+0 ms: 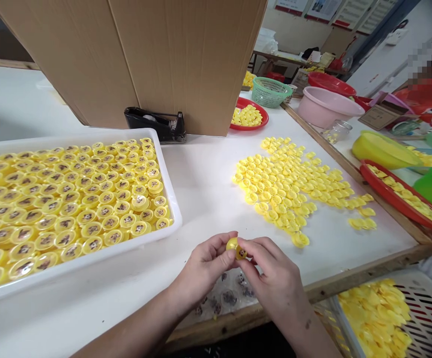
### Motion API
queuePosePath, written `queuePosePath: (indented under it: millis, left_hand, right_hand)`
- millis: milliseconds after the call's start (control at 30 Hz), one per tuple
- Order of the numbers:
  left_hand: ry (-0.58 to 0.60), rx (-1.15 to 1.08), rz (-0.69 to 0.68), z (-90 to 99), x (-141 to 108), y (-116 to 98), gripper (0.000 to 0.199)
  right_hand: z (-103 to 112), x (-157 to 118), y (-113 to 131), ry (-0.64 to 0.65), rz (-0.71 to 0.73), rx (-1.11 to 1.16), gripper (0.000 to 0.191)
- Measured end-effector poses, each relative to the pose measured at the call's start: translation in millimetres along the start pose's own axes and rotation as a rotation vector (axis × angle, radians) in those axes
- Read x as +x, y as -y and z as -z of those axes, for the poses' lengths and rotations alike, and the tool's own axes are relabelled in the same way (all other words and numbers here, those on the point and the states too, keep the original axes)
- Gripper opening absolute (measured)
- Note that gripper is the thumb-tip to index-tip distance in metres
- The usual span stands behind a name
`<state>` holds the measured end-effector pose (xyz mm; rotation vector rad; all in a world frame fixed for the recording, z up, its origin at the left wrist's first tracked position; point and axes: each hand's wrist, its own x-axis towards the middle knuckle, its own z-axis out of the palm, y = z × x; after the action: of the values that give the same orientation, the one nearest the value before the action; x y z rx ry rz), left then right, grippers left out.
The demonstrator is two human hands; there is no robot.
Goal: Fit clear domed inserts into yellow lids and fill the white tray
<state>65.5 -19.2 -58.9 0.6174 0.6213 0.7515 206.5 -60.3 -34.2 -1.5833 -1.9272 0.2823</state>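
One small round plastic cap (234,245), glossy bright yellow, smooth and domed along its visible edge. Face: a small printed picture (242,253), dark brown on a pale ground, too small to make out in detail, set toward the lower right of the visible side. Condition: whole, with its yellow surface catching the light. Position: tilted, gripped between the fingers (223,253) of the left hand (204,266) and those of the right hand (275,276), which partly cover it.
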Motion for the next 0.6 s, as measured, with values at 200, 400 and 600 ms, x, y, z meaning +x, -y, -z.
queuePosePath:
  millis: [200, 400, 600]
  left_hand:
    - [0.001, 0.059, -0.031, -0.6, 2, -3, 0.039]
    - [-0.027, 0.183, -0.079, 6.6, 6, 2, 0.036]
    - [-0.105, 0.351, -0.17, 11.4, 9, 2, 0.036]
  right_hand:
    - [-4, -2, -7, 0.033, -0.075, 0.164, 0.019]
    - [-5, -4, -27, 0.194, -0.382, 0.529, 0.024]
    - [-10, 0, -18, 0.094, -0.556, 0.637, 0.025]
